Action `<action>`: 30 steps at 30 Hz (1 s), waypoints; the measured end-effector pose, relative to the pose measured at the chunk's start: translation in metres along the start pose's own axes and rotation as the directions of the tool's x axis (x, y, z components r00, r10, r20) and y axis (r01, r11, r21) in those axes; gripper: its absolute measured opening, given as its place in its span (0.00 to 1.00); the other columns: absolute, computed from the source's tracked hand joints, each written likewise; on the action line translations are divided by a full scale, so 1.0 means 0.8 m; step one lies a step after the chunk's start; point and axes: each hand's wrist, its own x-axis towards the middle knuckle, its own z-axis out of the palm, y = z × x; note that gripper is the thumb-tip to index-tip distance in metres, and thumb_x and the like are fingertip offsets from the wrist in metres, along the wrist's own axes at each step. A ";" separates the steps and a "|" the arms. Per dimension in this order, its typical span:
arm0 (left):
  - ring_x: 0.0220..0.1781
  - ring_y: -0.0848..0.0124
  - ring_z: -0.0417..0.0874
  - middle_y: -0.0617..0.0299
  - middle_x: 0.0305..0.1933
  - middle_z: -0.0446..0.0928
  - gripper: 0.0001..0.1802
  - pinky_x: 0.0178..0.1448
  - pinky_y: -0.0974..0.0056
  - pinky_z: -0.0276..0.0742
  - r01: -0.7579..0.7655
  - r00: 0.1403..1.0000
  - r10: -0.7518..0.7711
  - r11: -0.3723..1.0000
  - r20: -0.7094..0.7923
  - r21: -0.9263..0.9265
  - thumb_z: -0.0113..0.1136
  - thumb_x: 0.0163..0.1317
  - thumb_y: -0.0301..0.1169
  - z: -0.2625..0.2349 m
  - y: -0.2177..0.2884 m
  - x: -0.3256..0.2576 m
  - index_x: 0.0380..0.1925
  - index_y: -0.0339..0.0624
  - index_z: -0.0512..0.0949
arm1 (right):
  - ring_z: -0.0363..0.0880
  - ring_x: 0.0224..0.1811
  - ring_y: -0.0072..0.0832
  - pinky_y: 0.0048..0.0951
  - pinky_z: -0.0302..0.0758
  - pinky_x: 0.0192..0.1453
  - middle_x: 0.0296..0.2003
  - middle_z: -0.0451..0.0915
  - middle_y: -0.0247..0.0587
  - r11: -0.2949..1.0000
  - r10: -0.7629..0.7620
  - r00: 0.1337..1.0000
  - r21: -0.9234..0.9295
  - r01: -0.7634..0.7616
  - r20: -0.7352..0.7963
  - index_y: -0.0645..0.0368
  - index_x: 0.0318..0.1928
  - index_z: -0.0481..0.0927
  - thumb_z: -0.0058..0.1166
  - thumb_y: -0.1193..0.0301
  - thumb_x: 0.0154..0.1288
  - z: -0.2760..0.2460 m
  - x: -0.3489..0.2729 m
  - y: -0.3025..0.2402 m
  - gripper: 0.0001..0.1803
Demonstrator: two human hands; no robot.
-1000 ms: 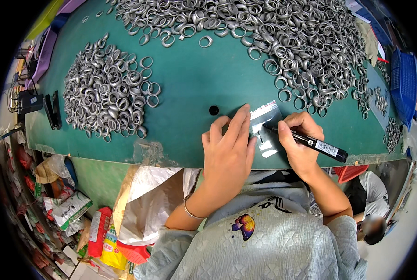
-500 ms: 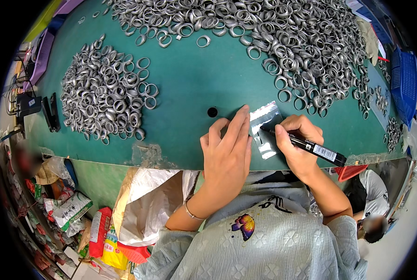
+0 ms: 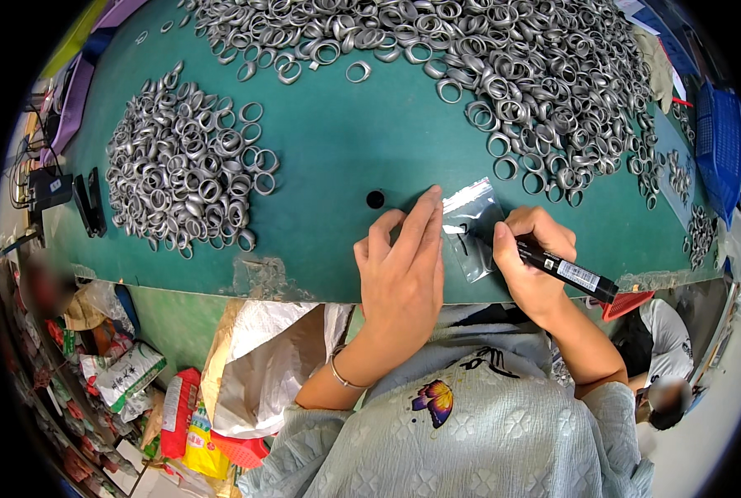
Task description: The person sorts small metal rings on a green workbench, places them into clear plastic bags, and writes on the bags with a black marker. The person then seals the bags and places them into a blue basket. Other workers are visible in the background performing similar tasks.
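A small clear plastic bag point(image 3: 475, 222) lies flat on the green table point(image 3: 362, 141) near its front edge. My left hand point(image 3: 401, 266) rests palm down on the bag's left side, fingers spread, pinning it. My right hand point(image 3: 530, 257) grips a black marker pen point(image 3: 553, 264) whose tip touches the bag, where dark strokes show. A small black hole point(image 3: 375, 199) in the tabletop sits just left of my left fingertips.
A heap of silver metal rings point(image 3: 189, 178) lies at the left, and a far larger spread of rings point(image 3: 503, 58) covers the back and right. Black tools point(image 3: 88, 202) sit at the left edge. Bags and packets point(image 3: 179, 398) crowd the floor below. A blue crate point(image 3: 721, 141) stands right.
The marker tip has shifted slightly left across the bag, leaving more dark strokes. My left hand has stayed pressed on the bag.
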 end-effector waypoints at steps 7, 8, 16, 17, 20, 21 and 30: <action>0.47 0.60 0.67 0.63 0.57 0.69 0.19 0.51 0.60 0.59 0.004 1.000 -0.004 1.000 -0.018 -0.004 0.54 0.52 0.23 0.001 0.000 0.000 0.48 0.34 0.73 | 0.67 0.14 0.18 0.20 0.64 0.20 0.14 0.71 0.36 0.997 0.011 1.000 0.075 -0.012 0.007 0.63 0.19 0.68 0.56 0.81 0.51 -0.004 0.001 0.002 0.10; 0.47 0.60 0.67 0.63 0.57 0.69 0.19 0.51 0.60 0.59 0.006 1.000 -0.006 1.000 -0.017 -0.002 0.54 0.52 0.23 0.000 0.001 0.000 0.47 0.34 0.73 | 0.66 0.15 0.16 0.19 0.63 0.20 0.14 0.71 0.35 0.984 0.092 0.994 0.161 -0.080 -0.065 0.63 0.20 0.68 0.55 0.82 0.52 -0.003 0.001 0.001 0.10; 0.48 0.59 0.67 0.62 0.58 0.69 0.22 0.52 0.59 0.59 0.032 0.999 -0.032 0.998 -0.014 -0.059 0.56 0.52 0.26 -0.002 0.003 0.002 0.50 0.35 0.72 | 0.65 0.15 0.16 0.19 0.62 0.20 0.15 0.70 0.34 0.996 0.046 0.995 0.080 -0.039 -0.089 0.63 0.22 0.68 0.56 0.81 0.52 -0.001 0.002 0.004 0.10; 0.49 0.59 0.67 0.62 0.58 0.69 0.23 0.53 0.59 0.58 0.030 0.999 -0.033 0.996 -0.027 -0.089 0.58 0.52 0.27 -0.003 0.004 0.002 0.50 0.36 0.71 | 0.65 0.15 0.16 0.19 0.62 0.20 0.15 0.70 0.35 0.996 0.046 0.995 0.083 -0.038 -0.089 0.63 0.22 0.68 0.56 0.81 0.52 -0.001 0.003 0.004 0.10; 0.55 0.60 0.66 0.62 0.58 0.69 0.26 0.55 0.58 0.57 -0.033 0.999 0.032 0.985 -0.010 -0.168 0.62 0.49 0.31 -0.003 0.003 0.007 0.50 0.37 0.71 | 0.65 0.15 0.16 0.19 0.63 0.20 0.15 0.71 0.35 0.993 0.081 0.995 0.086 -0.076 -0.059 0.63 0.22 0.68 0.56 0.81 0.53 -0.002 0.002 0.002 0.10; 0.57 0.60 0.65 0.62 0.58 0.68 0.28 0.55 0.58 0.56 -0.063 0.998 0.065 0.979 0.004 -0.194 0.63 0.48 0.32 -0.003 0.003 0.008 0.51 0.37 0.71 | 0.66 0.15 0.16 0.19 0.63 0.20 0.15 0.71 0.35 0.994 0.076 0.995 0.079 -0.071 -0.059 0.63 0.22 0.68 0.56 0.81 0.53 -0.002 0.001 0.002 0.09; 0.61 0.60 0.63 0.63 0.60 0.67 0.33 0.56 0.56 0.55 -0.017 0.995 0.027 0.994 0.096 -0.105 0.68 0.42 0.35 -0.004 0.003 0.010 0.50 0.37 0.71 | 0.67 0.16 0.18 0.20 0.64 0.21 0.16 0.72 0.35 1.000 0.006 0.999 0.011 -0.005 -0.046 0.63 0.22 0.69 0.56 0.80 0.53 0.001 0.004 0.002 0.09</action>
